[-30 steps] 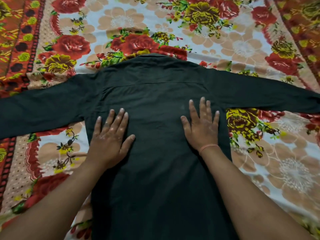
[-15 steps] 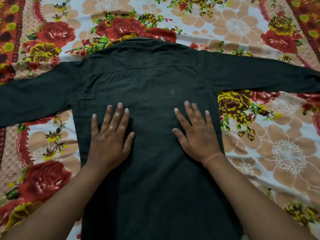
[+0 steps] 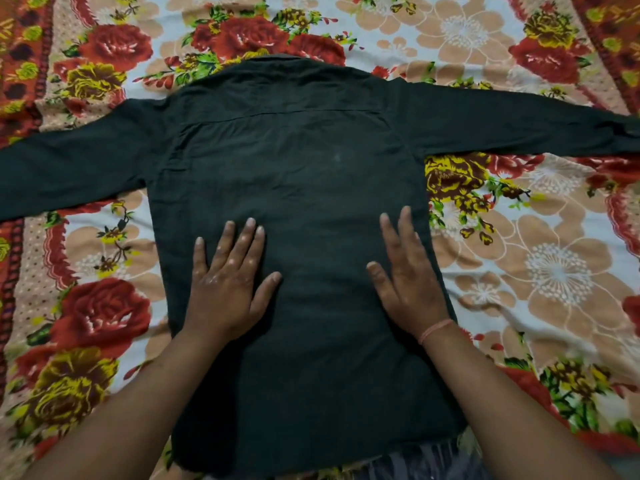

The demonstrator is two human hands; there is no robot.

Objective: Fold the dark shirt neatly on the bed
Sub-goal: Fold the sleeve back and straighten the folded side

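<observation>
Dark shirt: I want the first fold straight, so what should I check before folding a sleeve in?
1. Dark shirt lies back up on the bedsheet: ok.
2. Left-side sleeve and right-side sleeve spread straight out: ok.
3. Shirt body smooth: not ok, faint wrinkles cross the middle.
4. Left hand and right hand flat on the body, gripping nothing: ok.
5. Front buttoned underneath: cannot tell, hidden.
</observation>
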